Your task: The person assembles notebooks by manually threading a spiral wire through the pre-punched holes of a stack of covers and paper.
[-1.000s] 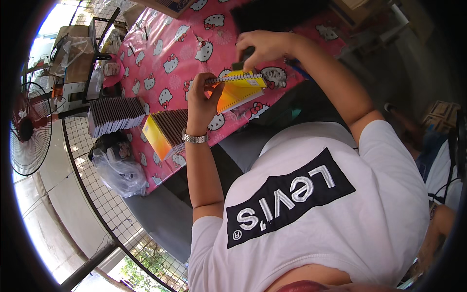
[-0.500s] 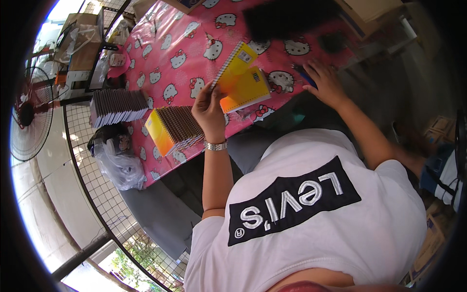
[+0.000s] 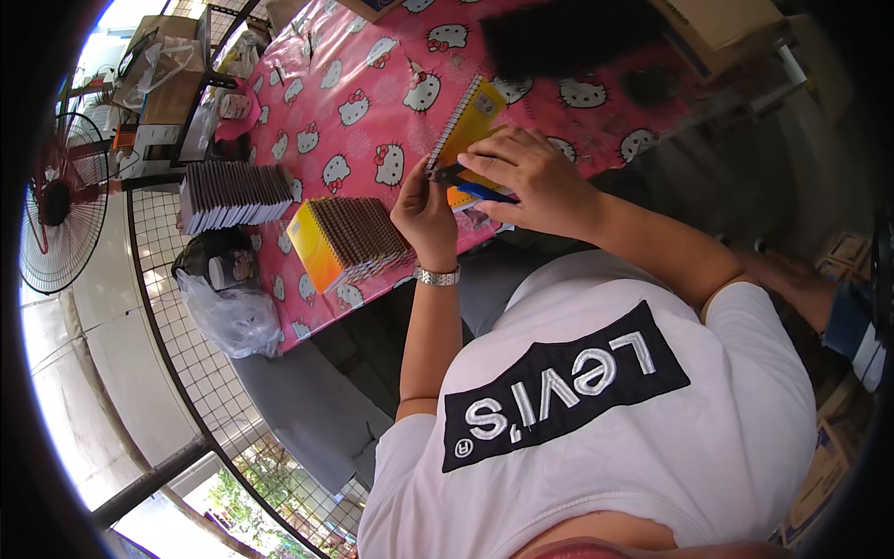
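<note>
Left hand (image 3: pixel 424 210) and right hand (image 3: pixel 535 172) are both gripping a yellow spiral notebook (image 3: pixel 466 126) near the desk's (image 3: pixel 372 84) front edge; a finished-looking notebook stack (image 3: pixel 349 240) is lying at the left

A notebook (image 3: pixel 463 126) lies on the table (image 3: pixel 372 84), a stack of notebooks (image 3: pixel 349 240) to its left.

Pink cartoon-cat tablecloth (image 3: pixel 372 112), standing fan (image 3: pixel 56 200)

Bright daylight, overexposed left, fisheye-bent edges
</note>
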Action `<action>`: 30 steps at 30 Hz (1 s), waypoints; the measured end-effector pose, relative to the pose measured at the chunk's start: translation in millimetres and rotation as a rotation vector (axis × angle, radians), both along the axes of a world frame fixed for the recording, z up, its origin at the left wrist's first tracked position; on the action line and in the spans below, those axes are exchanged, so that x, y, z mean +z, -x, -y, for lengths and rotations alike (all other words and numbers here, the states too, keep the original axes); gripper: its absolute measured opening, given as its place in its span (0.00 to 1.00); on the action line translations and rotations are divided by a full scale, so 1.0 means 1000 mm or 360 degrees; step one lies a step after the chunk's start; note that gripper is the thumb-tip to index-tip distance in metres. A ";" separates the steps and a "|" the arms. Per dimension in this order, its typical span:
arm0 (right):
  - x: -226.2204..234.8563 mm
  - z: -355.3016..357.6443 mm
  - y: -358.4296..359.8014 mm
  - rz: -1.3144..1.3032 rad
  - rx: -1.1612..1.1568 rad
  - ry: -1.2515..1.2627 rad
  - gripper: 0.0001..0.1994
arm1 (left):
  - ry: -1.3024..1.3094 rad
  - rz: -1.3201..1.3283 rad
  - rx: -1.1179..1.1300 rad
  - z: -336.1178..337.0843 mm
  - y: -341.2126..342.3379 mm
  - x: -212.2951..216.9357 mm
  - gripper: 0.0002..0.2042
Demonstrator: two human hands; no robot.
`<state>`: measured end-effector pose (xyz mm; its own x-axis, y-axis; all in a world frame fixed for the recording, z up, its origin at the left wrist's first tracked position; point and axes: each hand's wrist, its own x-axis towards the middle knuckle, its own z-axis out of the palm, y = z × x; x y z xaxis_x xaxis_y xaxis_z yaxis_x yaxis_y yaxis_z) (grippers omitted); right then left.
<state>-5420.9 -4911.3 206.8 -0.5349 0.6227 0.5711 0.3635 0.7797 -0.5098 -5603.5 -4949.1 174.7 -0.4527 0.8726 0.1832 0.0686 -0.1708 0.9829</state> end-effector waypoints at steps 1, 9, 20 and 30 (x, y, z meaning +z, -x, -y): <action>0.001 0.000 0.001 0.0025 0.0019 0.0089 0.26 | -0.0008 -0.0005 -0.0001 0.000 0.000 0.000 0.12; -0.003 -0.002 -0.005 -0.0427 0.0352 0.1441 0.21 | -0.0117 -0.0365 0.0172 0.008 0.007 0.006 0.11; -0.112 -0.136 -0.037 0.0136 -0.0707 0.0167 0.18 | 0.0133 -0.0297 0.1084 0.110 0.155 0.052 0.12; -0.129 -0.219 0.041 0.0704 -0.1080 0.0343 0.15 | 0.0203 -0.0474 0.1383 0.112 0.155 0.022 0.12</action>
<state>-5461.9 -4692.3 77.7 -0.1516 0.9617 0.2284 0.9202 0.2217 -0.3227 -5758.9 -5061.4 196.3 -0.9069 0.2704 0.3230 0.3747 0.1672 0.9120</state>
